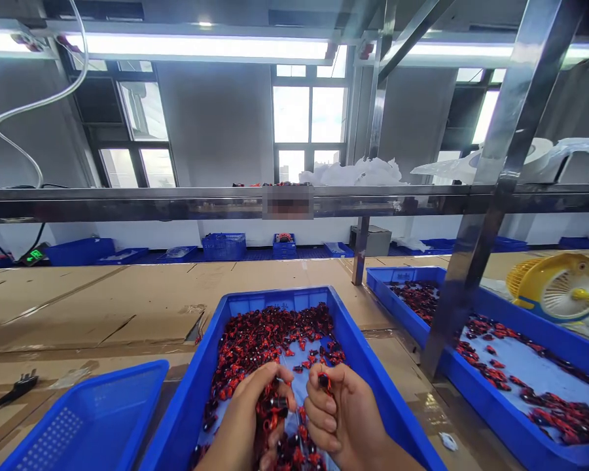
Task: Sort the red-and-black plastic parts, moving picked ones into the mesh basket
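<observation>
My left hand [243, 409] is cupped with its fingers curled round several small black-and-red parts [276, 404]. Beside it, my right hand [348, 409] pinches one small black part with red on it [324, 381] between thumb and forefinger, its other fingers folded in. Both hands are over a deep blue tray [368, 366]. Inside the tray lie a great many similar black-and-red parts [260, 337], heaped along the far and left sides, with the pale tray bottom showing between them. The exact kind of these parts is too small to tell.
A second blue tray [476, 399] of similar parts is at the right, behind a metal post [464, 275]. A yellow fan [559, 288] stands beyond it. At the left are a blue perforated basket [93, 418] and a plug [22, 386] on cardboard. A metal shelf rail [177, 203] crosses ahead.
</observation>
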The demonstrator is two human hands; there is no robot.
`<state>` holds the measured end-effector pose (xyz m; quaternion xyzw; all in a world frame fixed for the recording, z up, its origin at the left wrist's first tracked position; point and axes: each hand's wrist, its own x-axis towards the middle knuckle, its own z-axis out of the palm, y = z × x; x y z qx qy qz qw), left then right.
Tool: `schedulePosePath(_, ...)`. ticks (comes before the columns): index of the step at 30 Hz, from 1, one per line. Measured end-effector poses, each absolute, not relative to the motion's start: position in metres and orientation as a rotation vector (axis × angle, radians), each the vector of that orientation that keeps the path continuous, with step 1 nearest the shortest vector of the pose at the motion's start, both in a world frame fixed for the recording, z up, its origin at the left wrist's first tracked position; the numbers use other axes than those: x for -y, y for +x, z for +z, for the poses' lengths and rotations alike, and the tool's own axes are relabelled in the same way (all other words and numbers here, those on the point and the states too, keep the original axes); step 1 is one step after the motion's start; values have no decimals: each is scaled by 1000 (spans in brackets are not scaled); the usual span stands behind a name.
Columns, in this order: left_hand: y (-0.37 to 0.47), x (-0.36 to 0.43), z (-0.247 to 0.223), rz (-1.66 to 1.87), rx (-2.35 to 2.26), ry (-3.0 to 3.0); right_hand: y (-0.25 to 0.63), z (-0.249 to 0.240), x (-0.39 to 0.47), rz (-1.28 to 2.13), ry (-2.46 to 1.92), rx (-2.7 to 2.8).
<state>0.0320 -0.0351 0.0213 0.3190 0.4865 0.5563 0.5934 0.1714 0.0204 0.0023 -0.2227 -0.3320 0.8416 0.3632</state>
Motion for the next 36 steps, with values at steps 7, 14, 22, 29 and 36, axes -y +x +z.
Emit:
schedulePosePath(7,37,40,30,1187,-1069,814,178,10,-21,2223,-514,861)
schedulePosePath(14,30,37,14,1023,-1205,1006,176,8,-8,1811,-649,1408)
schedulePosePath(22,31,46,18,935,-1383,999,184,15,-3,1144,-678,1846)
schedulePosePath(29,34,38,20,1058,-1101,696,183,8,-7,1303,-648,1695)
schedulePosePath(36,23,33,22,1145,-958,529,183,12,-19,1737,-767,1520)
